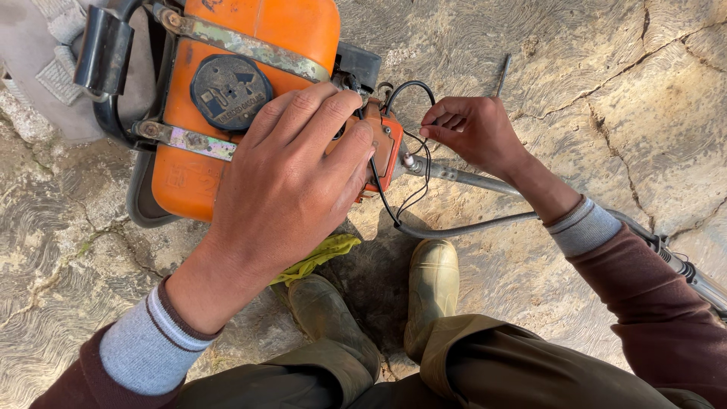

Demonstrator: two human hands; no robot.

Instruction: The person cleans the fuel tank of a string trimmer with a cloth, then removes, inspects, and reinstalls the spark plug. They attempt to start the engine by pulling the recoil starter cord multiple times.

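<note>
My left hand (291, 182) lies spread on the orange engine (242, 106) on the cracked ground (606, 98); my right hand (473, 129) pinches a thin black wire (413, 87) beside it.

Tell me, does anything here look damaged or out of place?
Yes. The metal straps across the orange tank look worn and discoloured, the concrete floor is cracked, and a yellow-green rag lies crumpled under the machine.
</note>
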